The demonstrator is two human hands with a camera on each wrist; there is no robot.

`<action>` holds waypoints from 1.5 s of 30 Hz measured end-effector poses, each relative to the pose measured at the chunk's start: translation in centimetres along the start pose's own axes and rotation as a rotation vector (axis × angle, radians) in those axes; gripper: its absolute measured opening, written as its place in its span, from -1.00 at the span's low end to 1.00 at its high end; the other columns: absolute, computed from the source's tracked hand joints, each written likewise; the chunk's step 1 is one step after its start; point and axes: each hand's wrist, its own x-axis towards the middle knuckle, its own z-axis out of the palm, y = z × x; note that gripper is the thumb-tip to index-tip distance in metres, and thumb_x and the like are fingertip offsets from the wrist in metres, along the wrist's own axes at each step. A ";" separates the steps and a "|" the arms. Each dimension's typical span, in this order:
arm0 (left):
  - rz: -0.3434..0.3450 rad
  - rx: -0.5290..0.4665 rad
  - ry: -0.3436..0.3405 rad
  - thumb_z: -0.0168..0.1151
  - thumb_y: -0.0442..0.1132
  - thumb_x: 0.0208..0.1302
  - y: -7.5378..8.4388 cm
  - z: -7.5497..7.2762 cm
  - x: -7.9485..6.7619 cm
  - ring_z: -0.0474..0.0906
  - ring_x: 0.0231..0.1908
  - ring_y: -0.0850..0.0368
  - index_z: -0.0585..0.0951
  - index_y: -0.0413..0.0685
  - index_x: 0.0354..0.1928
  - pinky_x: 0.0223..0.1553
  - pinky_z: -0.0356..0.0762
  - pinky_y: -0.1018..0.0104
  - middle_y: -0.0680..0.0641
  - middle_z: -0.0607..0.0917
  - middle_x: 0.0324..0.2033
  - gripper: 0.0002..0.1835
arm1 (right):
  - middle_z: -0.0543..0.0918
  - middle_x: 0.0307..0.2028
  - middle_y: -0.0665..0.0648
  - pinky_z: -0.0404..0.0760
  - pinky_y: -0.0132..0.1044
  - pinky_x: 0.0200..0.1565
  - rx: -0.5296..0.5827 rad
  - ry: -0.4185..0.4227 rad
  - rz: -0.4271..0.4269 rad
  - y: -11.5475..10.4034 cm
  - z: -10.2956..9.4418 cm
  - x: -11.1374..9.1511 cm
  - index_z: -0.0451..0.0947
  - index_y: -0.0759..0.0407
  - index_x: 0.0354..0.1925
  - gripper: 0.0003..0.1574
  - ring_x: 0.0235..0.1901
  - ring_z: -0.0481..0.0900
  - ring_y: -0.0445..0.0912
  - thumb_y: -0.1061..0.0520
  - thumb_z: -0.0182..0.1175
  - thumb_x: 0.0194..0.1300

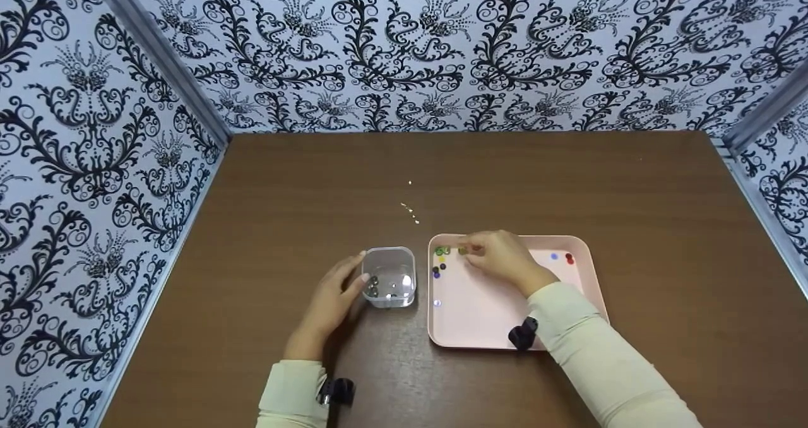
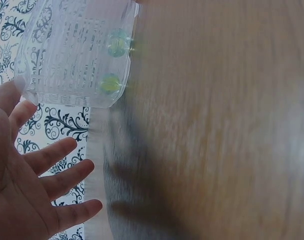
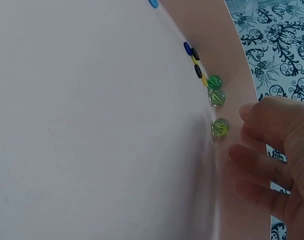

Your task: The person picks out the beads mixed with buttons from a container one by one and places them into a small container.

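Observation:
My left hand [image 1: 334, 292] touches the side of a clear plastic container [image 1: 391, 264] with thumb and index finger. In the left wrist view its other fingers [image 2: 66, 180] are spread, and two green-yellow marbles [image 2: 116, 46] show through the container wall. Over the far left part of a pink tray [image 1: 480, 321] reaches my right hand [image 1: 502, 257]. Close to its fingertips, a clear marble with a yellow-green swirl [image 3: 220, 127] lies by the tray wall; no grip on it shows. Beside that marble sit a green marble [image 3: 215, 82] and another clear swirled one [image 3: 217, 97].
Small yellow, black and blue discs [image 3: 198, 71] lie along the tray's left side. Red pieces [image 1: 569, 259] and a blue one [image 1: 554, 256] are at its far right. Small pale specks [image 1: 410, 211] dot the brown table [image 1: 303, 194]. Patterned walls [image 1: 404, 49] stand behind and beside it.

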 end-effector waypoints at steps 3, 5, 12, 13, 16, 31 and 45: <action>-0.001 0.003 -0.001 0.17 -0.12 0.38 0.0 0.0 0.0 0.29 0.31 -0.24 0.46 -0.05 0.31 0.33 0.17 -0.15 -0.29 0.46 0.25 -0.51 | 0.62 -0.48 0.01 0.47 -0.15 -0.36 -0.004 0.001 -0.010 0.1 0.1 0.0 0.68 0.11 -0.27 -0.84 -0.48 0.43 -0.14 0.15 0.35 0.10; -0.003 0.002 -0.006 0.16 -0.12 0.38 0.0 0.0 0.0 0.28 0.31 -0.25 0.45 -0.06 0.32 0.34 0.16 -0.16 -0.30 0.45 0.26 -0.50 | 0.64 -0.46 0.01 0.50 -0.14 -0.34 -0.008 0.005 -0.018 0.2 0.2 0.0 0.69 0.11 -0.26 -0.83 -0.47 0.47 -0.13 0.15 0.36 0.11; 0.003 0.007 -0.023 0.14 -0.11 0.39 0.0 -0.1 0.1 0.25 0.33 -0.25 0.43 -0.09 0.33 0.35 0.14 -0.15 -0.32 0.42 0.28 -0.49 | 0.73 -0.34 0.05 0.59 -0.04 -0.21 -0.016 0.024 -0.046 0.2 0.4 0.0 0.72 0.10 -0.17 -0.74 -0.39 0.61 -0.06 0.13 0.37 0.11; 0.003 0.008 -0.024 0.14 -0.10 0.39 0.0 -0.1 0.1 0.25 0.33 -0.25 0.43 -0.09 0.33 0.35 0.14 -0.15 -0.32 0.42 0.28 -0.49 | 0.72 -0.36 0.05 0.59 -0.04 -0.22 -0.017 0.023 -0.046 0.2 0.4 0.0 0.72 0.10 -0.17 -0.74 -0.40 0.59 -0.07 0.14 0.37 0.11; 0.007 0.010 -0.023 0.14 -0.11 0.39 0.0 -0.1 0.1 0.26 0.33 -0.26 0.43 -0.09 0.33 0.35 0.14 -0.15 -0.33 0.42 0.28 -0.49 | 0.71 -0.37 0.05 0.58 -0.04 -0.23 -0.019 0.012 -0.044 0.2 0.4 0.0 0.72 0.11 -0.18 -0.75 -0.41 0.56 -0.07 0.14 0.36 0.11; 0.022 0.005 -0.020 0.15 -0.14 0.39 -0.1 0.0 0.2 0.28 0.31 -0.26 0.44 -0.12 0.32 0.34 0.15 -0.15 -0.32 0.43 0.26 -0.50 | 0.74 -0.16 0.16 0.59 0.02 -0.03 -0.041 -0.049 0.006 0.0 0.5 0.1 0.70 0.17 -0.07 -0.64 -0.14 0.68 0.10 0.18 0.35 0.11; -0.028 -0.012 -0.028 0.16 -0.08 0.38 0.0 0.0 0.0 0.26 0.34 -0.16 0.43 0.03 0.34 0.35 0.14 -0.13 -0.16 0.44 0.30 -0.49 | 0.74 -0.25 0.14 0.59 0.02 -0.09 -0.067 -0.044 -0.030 0.1 0.6 0.1 0.70 0.18 -0.15 -0.72 -0.21 0.68 0.09 0.19 0.33 0.10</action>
